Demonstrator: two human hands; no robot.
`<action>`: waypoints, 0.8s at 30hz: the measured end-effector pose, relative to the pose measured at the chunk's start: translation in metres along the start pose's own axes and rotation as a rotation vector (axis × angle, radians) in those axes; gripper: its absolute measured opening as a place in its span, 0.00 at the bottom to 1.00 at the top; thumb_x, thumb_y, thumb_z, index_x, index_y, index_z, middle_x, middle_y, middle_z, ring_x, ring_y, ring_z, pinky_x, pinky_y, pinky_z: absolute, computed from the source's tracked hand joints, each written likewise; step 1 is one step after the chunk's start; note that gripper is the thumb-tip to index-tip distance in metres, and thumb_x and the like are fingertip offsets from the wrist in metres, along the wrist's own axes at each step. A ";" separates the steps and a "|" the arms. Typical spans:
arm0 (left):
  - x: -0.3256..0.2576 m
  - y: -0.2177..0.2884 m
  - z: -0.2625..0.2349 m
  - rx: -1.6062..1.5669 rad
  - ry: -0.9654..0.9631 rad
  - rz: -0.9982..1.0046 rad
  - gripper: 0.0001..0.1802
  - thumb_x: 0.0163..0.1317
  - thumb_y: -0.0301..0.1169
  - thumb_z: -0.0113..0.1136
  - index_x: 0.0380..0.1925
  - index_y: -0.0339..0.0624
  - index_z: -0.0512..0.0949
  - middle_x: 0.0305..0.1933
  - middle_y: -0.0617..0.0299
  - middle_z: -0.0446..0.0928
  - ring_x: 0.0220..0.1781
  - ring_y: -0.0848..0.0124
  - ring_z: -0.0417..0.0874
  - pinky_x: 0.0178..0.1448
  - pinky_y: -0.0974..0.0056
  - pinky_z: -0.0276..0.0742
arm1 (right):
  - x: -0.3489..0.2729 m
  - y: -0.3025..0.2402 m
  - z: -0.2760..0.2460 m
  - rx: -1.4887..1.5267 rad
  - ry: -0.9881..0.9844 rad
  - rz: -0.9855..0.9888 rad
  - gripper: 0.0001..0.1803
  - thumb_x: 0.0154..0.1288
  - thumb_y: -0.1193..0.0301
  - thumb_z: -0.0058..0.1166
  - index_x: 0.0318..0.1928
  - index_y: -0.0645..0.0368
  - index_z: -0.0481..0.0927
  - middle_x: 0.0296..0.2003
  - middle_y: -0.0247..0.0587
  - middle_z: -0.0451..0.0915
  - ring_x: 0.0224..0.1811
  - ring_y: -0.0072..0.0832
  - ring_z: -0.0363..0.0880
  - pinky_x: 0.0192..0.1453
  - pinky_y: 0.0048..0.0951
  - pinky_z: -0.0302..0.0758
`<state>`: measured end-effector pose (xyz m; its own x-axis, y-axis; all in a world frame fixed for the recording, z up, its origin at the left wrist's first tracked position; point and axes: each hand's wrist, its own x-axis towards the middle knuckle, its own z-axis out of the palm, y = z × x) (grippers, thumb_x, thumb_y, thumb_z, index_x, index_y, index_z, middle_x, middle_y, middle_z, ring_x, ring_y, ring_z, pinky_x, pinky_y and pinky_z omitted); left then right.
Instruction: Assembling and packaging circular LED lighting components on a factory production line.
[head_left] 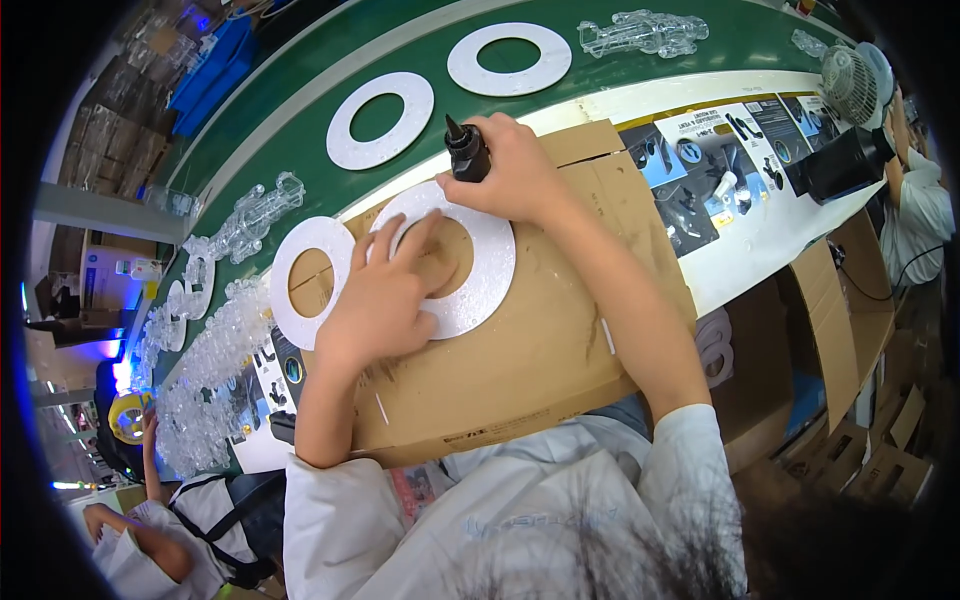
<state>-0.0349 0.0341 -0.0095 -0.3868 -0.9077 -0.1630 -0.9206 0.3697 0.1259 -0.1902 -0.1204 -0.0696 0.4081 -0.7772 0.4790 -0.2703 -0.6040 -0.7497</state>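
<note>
My left hand (385, 295) lies with fingers spread on a flat white ring (488, 262), its fingertips reaching over the hole. In my right hand (515, 165) is a small black bottle with a pointed nozzle (465, 150); its tip points up and away from me, above the far edge of that ring. Another white ring (342, 240) lies just to the left, its edge close to my left hand. Both rings rest on a brown cardboard sheet (570, 340) in front of me, which has dark smudges.
Beyond the cardboard runs a green belt (620, 85) carrying two white rings (557, 62) and clear plastic pieces (645, 35). Many clear pieces (210, 360) are heaped at left. A black cylinder (845, 165) and fan (850, 85) stand right. Other people sit at both sides.
</note>
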 end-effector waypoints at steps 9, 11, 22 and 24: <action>0.000 0.000 0.002 0.201 -0.042 -0.091 0.16 0.43 0.27 0.55 0.34 0.34 0.84 0.69 0.51 0.61 0.71 0.48 0.59 0.72 0.48 0.54 | 0.002 0.000 -0.004 0.015 -0.034 0.033 0.29 0.41 0.55 0.70 0.40 0.62 0.79 0.32 0.47 0.75 0.33 0.39 0.76 0.39 0.35 0.74; -0.001 0.003 -0.006 0.092 -0.054 -0.007 0.15 0.45 0.26 0.54 0.33 0.35 0.84 0.67 0.50 0.64 0.70 0.47 0.60 0.71 0.49 0.56 | -0.001 0.000 -0.003 0.003 -0.019 0.008 0.29 0.41 0.55 0.70 0.39 0.62 0.79 0.32 0.47 0.75 0.33 0.40 0.75 0.40 0.35 0.74; 0.002 0.006 0.001 0.279 -0.043 -0.129 0.19 0.46 0.24 0.54 0.40 0.34 0.82 0.68 0.50 0.63 0.68 0.46 0.62 0.69 0.49 0.60 | 0.000 0.001 -0.003 0.000 -0.040 0.017 0.29 0.41 0.55 0.70 0.41 0.62 0.79 0.31 0.48 0.77 0.36 0.41 0.76 0.42 0.36 0.74; 0.001 0.002 0.002 0.261 -0.096 -0.108 0.21 0.46 0.24 0.54 0.43 0.34 0.81 0.69 0.50 0.62 0.68 0.46 0.62 0.69 0.49 0.60 | 0.001 -0.001 -0.003 -0.005 -0.058 0.013 0.29 0.40 0.55 0.70 0.41 0.62 0.79 0.32 0.48 0.77 0.38 0.42 0.76 0.44 0.37 0.75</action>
<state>-0.0374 0.0346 -0.0112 -0.2777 -0.9261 -0.2554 -0.9346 0.3220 -0.1514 -0.1917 -0.1207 -0.0672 0.4548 -0.7733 0.4417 -0.2803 -0.5951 -0.7532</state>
